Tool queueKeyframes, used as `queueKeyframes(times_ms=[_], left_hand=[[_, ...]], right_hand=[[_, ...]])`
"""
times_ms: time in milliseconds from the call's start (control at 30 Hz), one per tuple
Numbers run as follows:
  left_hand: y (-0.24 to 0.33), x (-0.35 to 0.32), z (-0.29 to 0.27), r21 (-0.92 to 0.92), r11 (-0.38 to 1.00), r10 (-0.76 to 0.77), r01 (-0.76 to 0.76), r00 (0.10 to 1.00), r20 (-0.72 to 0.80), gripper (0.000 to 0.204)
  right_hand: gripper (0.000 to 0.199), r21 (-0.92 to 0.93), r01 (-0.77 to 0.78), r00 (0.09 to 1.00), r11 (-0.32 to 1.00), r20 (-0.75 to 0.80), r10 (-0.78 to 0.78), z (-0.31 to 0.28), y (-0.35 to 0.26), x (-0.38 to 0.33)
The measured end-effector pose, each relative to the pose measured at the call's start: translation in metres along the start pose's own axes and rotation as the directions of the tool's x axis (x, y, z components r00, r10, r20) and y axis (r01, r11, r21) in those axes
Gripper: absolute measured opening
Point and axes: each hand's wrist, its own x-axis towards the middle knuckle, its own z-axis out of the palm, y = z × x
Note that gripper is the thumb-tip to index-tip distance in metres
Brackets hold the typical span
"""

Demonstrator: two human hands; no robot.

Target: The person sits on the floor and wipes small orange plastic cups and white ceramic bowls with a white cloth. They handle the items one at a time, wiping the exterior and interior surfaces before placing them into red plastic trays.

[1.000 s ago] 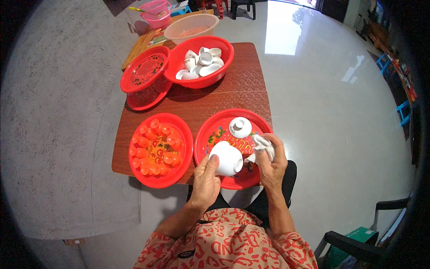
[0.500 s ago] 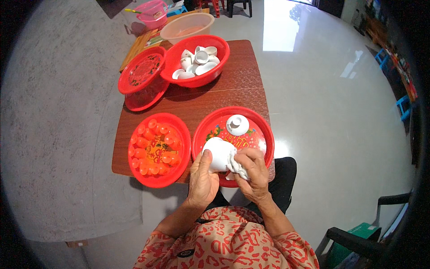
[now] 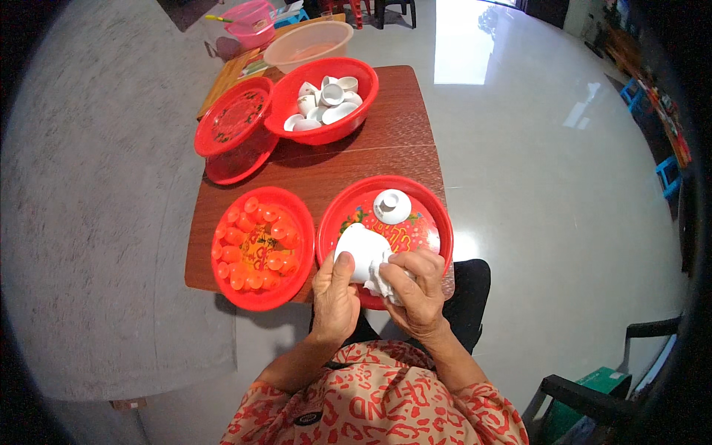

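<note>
My left hand (image 3: 335, 297) grips the side of a white porcelain pot (image 3: 361, 252), thumb lying along it. The pot is tilted over the near part of a round red tray (image 3: 446, 245) with a printed pattern. A crumpled white cloth (image 3: 384, 285) is bunched in my right hand (image 3: 421, 293), pressed against the pot's right end. That end is hidden by cloth and fingers. A white lid with a knob (image 3: 392, 206) rests on the tray's far side, beyond the pot.
To the left sits a red tray (image 3: 256, 302) with several small orange cups (image 3: 234, 236). Farther back, a red basin (image 3: 297, 80) holds several white cups (image 3: 331, 95), beside two stacked red trays (image 3: 215, 141). A pale basin (image 3: 289, 55) stands behind. The wooden table (image 3: 400, 111) ends at my lap.
My right hand and the cloth have shifted slightly, with the cloth now lower and more bunched on the pot's end. My left hand keeps its hold on the pot.
</note>
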Motion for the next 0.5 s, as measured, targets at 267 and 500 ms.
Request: queueKeyframes(times_ms=[267, 500], left_hand=[[0.001, 0.000, -0.005, 0.083, 0.993, 0.079, -0.088, 0.992, 0.102, 0.034], [0.000, 0.004, -0.001, -0.055, 0.997, -0.044, 0.046, 0.998, 0.047, 0.036]], right_hand=[[0.038, 0.181, -0.270, 0.962, 0.946, 0.085, 0.258, -0.009, 0.008, 0.006], [0.035, 0.255, -0.425, 0.904, 0.868, 0.076, 0.421, -0.002, 0.007, -0.009]])
